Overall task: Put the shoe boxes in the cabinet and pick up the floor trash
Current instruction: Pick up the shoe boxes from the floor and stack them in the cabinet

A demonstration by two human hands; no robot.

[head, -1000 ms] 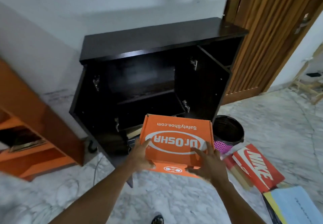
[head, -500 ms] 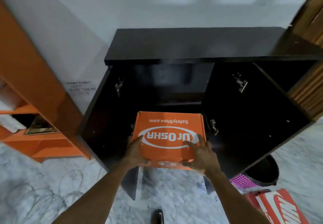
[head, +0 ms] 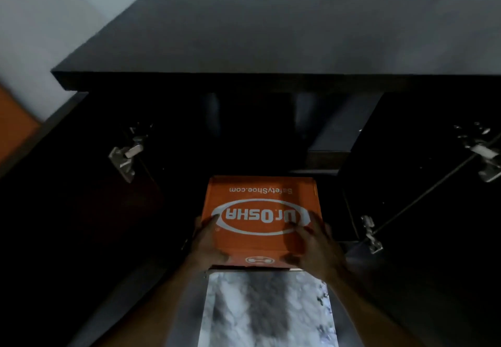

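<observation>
An orange shoe box (head: 261,205) with white "Dr.OSHA" lettering is held level at the mouth of the black cabinet (head: 271,37). My left hand (head: 207,241) grips its near left corner. My right hand (head: 314,246) grips its near right corner, fingers spread over the lid. The box's far end reaches into the dark lower opening, under the cabinet's top. Both cabinet doors stand wide open, the left door (head: 67,197) and the right door (head: 433,211) flanking my arms. The inside is very dark and its contents are hidden.
A dark shelf edge (head: 328,154) shows inside the cabinet, right of centre above the box. Metal hinges (head: 126,155) stick out from the door edges on both sides. Marble floor (head: 268,308) is visible between my forearms. An orange piece of furniture (head: 13,119) sits at the far left.
I have moved in close to the cabinet, which now fills the view. The box has gone forward and lower into the opening. The bin and the red shoe box have left the view.
</observation>
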